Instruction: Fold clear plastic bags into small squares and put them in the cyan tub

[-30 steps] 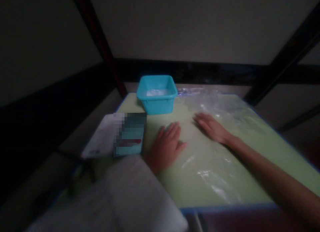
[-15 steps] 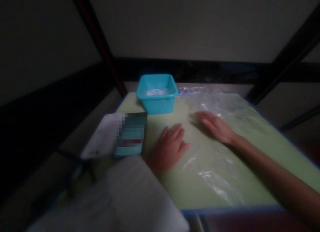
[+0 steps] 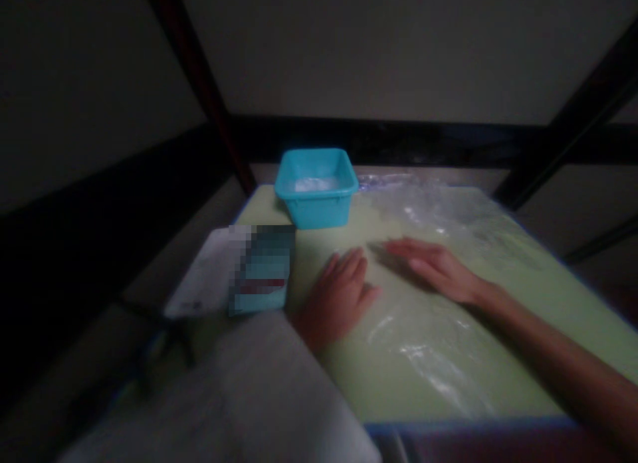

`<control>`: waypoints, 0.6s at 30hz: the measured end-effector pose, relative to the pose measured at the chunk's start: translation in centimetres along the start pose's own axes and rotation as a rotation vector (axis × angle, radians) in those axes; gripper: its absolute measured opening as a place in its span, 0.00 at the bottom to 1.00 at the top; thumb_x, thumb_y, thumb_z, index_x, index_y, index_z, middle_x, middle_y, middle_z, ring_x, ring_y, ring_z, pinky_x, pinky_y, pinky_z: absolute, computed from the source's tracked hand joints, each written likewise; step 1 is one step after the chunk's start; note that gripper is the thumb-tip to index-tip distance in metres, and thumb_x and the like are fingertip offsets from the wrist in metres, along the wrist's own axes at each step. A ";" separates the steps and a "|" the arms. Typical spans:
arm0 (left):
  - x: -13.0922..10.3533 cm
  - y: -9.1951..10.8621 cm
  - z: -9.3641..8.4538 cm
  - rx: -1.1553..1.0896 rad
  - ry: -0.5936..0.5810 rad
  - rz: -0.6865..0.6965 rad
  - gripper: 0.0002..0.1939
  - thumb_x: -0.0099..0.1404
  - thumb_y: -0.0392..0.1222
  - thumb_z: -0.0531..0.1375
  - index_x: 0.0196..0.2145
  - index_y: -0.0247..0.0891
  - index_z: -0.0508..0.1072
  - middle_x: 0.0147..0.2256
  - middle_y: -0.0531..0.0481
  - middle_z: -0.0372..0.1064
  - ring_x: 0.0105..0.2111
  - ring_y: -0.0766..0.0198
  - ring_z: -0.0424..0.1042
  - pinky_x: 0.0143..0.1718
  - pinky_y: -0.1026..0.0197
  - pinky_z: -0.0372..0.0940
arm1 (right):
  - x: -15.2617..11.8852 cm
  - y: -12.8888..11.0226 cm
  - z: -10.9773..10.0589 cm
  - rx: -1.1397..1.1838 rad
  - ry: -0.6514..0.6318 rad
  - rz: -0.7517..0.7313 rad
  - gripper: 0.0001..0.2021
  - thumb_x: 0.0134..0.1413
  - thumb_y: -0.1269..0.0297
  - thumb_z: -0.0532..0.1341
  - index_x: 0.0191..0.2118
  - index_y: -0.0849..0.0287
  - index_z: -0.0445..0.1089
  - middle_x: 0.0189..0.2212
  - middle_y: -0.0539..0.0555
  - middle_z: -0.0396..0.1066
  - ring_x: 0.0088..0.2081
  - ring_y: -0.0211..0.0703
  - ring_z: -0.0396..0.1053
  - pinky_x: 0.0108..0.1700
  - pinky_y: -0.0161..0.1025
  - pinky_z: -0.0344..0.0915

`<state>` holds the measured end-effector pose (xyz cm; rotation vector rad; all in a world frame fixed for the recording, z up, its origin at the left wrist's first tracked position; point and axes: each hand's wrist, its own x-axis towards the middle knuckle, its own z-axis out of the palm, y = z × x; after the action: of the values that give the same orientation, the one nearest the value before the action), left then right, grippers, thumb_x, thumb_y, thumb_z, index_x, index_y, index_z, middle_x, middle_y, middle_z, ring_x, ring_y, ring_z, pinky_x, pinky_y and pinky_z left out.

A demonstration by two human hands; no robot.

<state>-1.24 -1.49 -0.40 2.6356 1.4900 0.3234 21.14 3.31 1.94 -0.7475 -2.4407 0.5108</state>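
Note:
A clear plastic sheet [image 3: 433,370] is spread over a pale green table [image 3: 343,383], its creases catching the light. My left hand [image 3: 339,300] rests palm down near the sheet's left side, fingers stretched and thumb apart, holding nothing. Over the sheet's middle, my right hand [image 3: 433,267] is held flat with its fingers extended, and a shadow shows beneath it. Whether its fingertips touch the plastic I cannot tell. The far part of the sheet lies crumpled toward the back right.
A turquoise plastic basin [image 3: 319,210] with something whitish inside stands at the table's back left. Left of my left hand lie a blurred-out teal item [image 3: 264,270] and a white sheet [image 3: 207,270]. A dark wall ledge [image 3: 428,144] runs behind the table.
My right hand has shifted slightly toward me over the plastic sheet, its fingers still extended. My left hand has stayed nearly in place.

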 end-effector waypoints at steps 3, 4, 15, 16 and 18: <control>0.1 0.0 -0.1 0.005 0.001 -0.015 0.26 0.70 0.49 0.46 0.58 0.27 0.58 0.63 0.36 0.50 0.64 0.54 0.46 0.64 0.48 0.42 | -0.2 -0.1 0.2 -0.006 -0.057 -0.036 0.21 0.65 0.54 0.47 0.59 0.55 0.62 0.56 0.56 0.65 0.58 0.49 0.61 0.61 0.55 0.53; 0.1 0.0 0.0 0.008 0.006 -0.017 0.27 0.70 0.49 0.46 0.58 0.27 0.58 0.63 0.36 0.49 0.64 0.54 0.46 0.64 0.48 0.42 | -0.2 -0.1 0.2 -0.005 -0.071 -0.048 0.21 0.65 0.55 0.47 0.59 0.55 0.62 0.56 0.55 0.65 0.58 0.48 0.61 0.62 0.55 0.52; 0.1 0.0 -0.2 0.004 0.021 -0.035 0.25 0.70 0.49 0.47 0.57 0.27 0.59 0.62 0.34 0.51 0.63 0.53 0.48 0.63 0.48 0.44 | -0.4 -0.6 0.1 0.071 -0.159 -0.126 0.17 0.63 0.56 0.52 0.52 0.57 0.66 0.55 0.59 0.65 0.57 0.48 0.62 0.59 0.53 0.56; 0.1 0.0 -0.1 0.001 0.027 -0.034 0.24 0.70 0.48 0.47 0.56 0.28 0.59 0.62 0.34 0.51 0.63 0.54 0.49 0.63 0.48 0.44 | -0.4 -0.7 0.0 0.081 -0.135 -0.114 0.17 0.63 0.55 0.52 0.51 0.57 0.65 0.55 0.59 0.65 0.56 0.49 0.62 0.57 0.51 0.59; 0.1 -0.2 0.1 -0.010 0.041 -0.023 0.24 0.70 0.49 0.47 0.56 0.29 0.60 0.62 0.35 0.51 0.63 0.54 0.48 0.63 0.48 0.45 | -0.4 -0.8 0.0 0.082 -0.064 -0.057 0.18 0.63 0.53 0.50 0.52 0.55 0.64 0.54 0.59 0.66 0.54 0.50 0.65 0.54 0.49 0.63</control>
<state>-1.30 -1.29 -0.52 2.6181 1.5250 0.3836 21.13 2.50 2.19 -0.6352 -2.4756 0.6179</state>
